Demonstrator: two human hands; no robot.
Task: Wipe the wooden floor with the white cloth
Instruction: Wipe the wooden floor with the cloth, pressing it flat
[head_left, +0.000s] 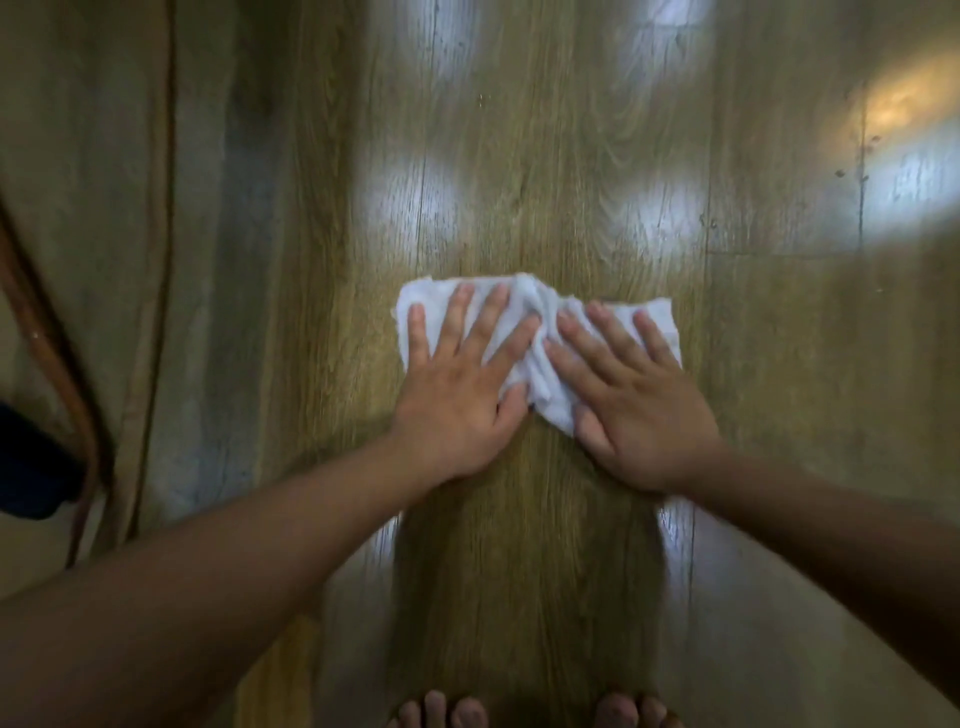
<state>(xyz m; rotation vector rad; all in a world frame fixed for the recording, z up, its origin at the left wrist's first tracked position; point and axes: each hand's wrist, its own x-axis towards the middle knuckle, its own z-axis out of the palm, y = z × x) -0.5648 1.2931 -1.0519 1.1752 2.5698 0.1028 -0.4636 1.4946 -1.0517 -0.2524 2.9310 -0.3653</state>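
Note:
A crumpled white cloth lies on the wooden floor in the middle of the view. My left hand presses flat on the cloth's left half with fingers spread and straight. My right hand presses flat on the right half, fingers spread as well. The two hands lie side by side, and the cloth bunches into folds between them. Both palms hide the near edge of the cloth.
A beige curtain or drape with a brown trimmed edge hangs along the left side. A dark object sits at the far left. My bare toes show at the bottom edge. Light reflections shine on the planks ahead.

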